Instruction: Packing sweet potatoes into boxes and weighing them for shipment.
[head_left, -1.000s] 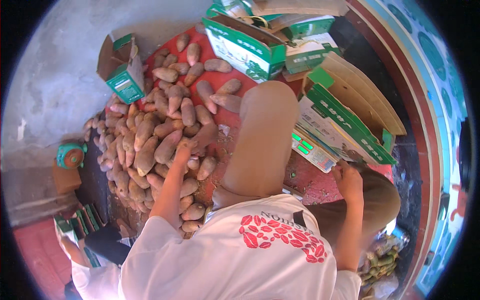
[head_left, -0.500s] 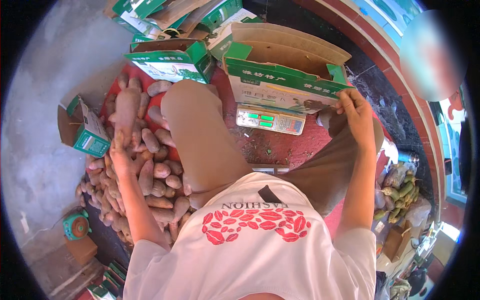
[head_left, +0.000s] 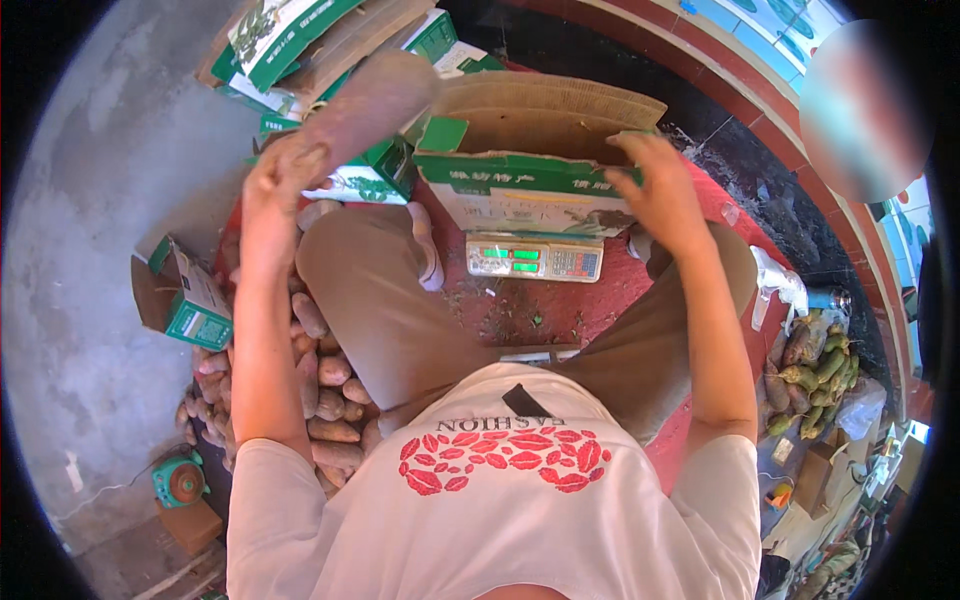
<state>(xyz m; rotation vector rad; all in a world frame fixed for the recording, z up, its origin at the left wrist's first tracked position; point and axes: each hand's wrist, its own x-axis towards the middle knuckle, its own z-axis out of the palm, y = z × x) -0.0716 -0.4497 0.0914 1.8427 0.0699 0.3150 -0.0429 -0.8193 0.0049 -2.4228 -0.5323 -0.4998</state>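
An open brown cardboard box [head_left: 545,140] with green and white printed sides sits on a scale [head_left: 535,257], whose two small screens [head_left: 512,254] glow green beside a grey keypad. Behind it to the left lies a heap of more green and white boxes [head_left: 300,40], some with their brown flaps open. A small box [head_left: 190,300] of the same colours stands alone on the grey floor at the left, its flap open.

I saw a reddish-brown sweet potato [head_left: 375,100] in the left hand [head_left: 275,180]. The carton [head_left: 530,185] under my right hand [head_left: 660,195] was green and white outside, plain brown inside. The scale [head_left: 533,257] was grey with green-lit displays, on a red mat [head_left: 580,310].
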